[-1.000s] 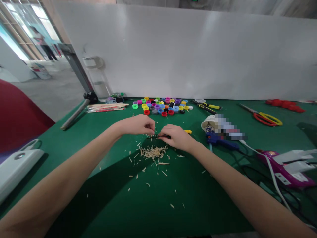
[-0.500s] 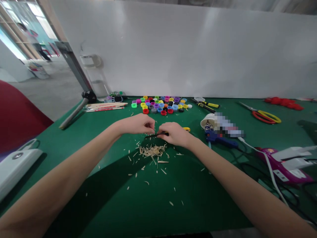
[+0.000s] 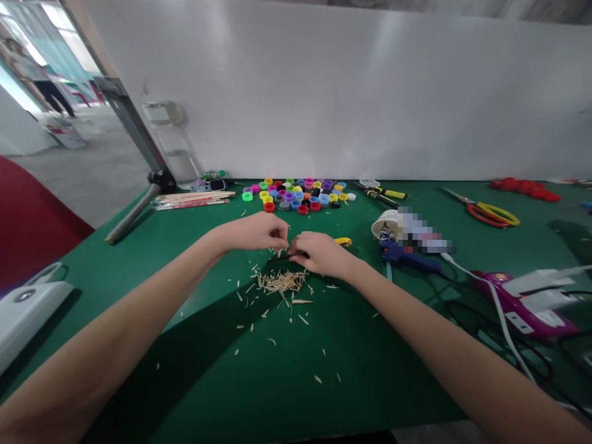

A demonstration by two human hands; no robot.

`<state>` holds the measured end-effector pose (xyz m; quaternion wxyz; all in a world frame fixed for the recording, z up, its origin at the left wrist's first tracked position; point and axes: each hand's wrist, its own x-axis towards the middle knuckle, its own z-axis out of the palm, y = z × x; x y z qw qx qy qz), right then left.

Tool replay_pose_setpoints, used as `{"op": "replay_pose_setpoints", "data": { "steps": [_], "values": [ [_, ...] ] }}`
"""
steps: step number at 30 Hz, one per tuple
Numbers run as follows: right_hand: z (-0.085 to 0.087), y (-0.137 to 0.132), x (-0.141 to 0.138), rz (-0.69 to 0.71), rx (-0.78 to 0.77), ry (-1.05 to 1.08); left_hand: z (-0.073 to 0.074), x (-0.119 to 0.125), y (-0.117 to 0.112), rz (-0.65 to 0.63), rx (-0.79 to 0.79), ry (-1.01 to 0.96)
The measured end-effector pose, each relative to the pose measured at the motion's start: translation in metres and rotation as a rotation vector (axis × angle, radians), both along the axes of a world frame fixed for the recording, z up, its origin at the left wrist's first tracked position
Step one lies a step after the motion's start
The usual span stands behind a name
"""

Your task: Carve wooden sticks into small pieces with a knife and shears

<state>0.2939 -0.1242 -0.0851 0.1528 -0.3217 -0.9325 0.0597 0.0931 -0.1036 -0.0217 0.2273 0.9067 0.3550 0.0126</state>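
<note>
My left hand (image 3: 272,232) is closed in a pinch above the green table, its fingertips close to those of my right hand. Whatever it pinches is too small to make out; a few pale slivers show just below the fingertips. My right hand (image 3: 321,253) is closed round a knife with a narrow dark blade (image 3: 278,258) pointing left under the left fingers. A yellow piece (image 3: 343,242) shows behind the right hand; it may be the knife's handle end, but I cannot tell. Below both hands lies a pile of thin wood shavings (image 3: 282,282), with loose slivers scattered nearer me.
Colourful bottle caps (image 3: 296,196) lie beyond my hands, wooden sticks (image 3: 194,200) left of them. At right are pliers (image 3: 382,196), a blue glue gun (image 3: 409,256), a white cup (image 3: 385,223), scissors (image 3: 485,209) and a purple power strip (image 3: 522,308) with cables. A white panel (image 3: 324,92) stands behind.
My right hand has shifted slightly left and down, and less of the dark blade shows. The left hand stays almost in place. The person in the background has moved left.
</note>
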Motion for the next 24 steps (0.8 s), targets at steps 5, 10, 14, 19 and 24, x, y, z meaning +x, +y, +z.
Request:
{"op": "replay_pose_setpoints", "data": {
  "steps": [5, 10, 14, 19, 24],
  "values": [
    [0.001, -0.009, 0.005, 0.074, 0.004, 0.013, -0.001, -0.008, 0.004, 0.036, -0.02, 0.0],
    [-0.002, -0.009, 0.01, 0.054, 0.057, 0.109, -0.002, -0.011, 0.006, 0.035, -0.051, -0.027],
    [-0.002, -0.007, 0.009, 0.025, 0.073, 0.116, -0.003, -0.009, 0.005, 0.036, -0.078, -0.034],
    [0.003, -0.002, 0.005, 0.008, 0.04, 0.09, -0.001, -0.006, 0.002, 0.026, -0.043, -0.021],
    [0.005, 0.003, 0.002, -0.002, 0.012, 0.061, 0.0, -0.002, 0.0, 0.033, -0.026, -0.013]
  ]
}}
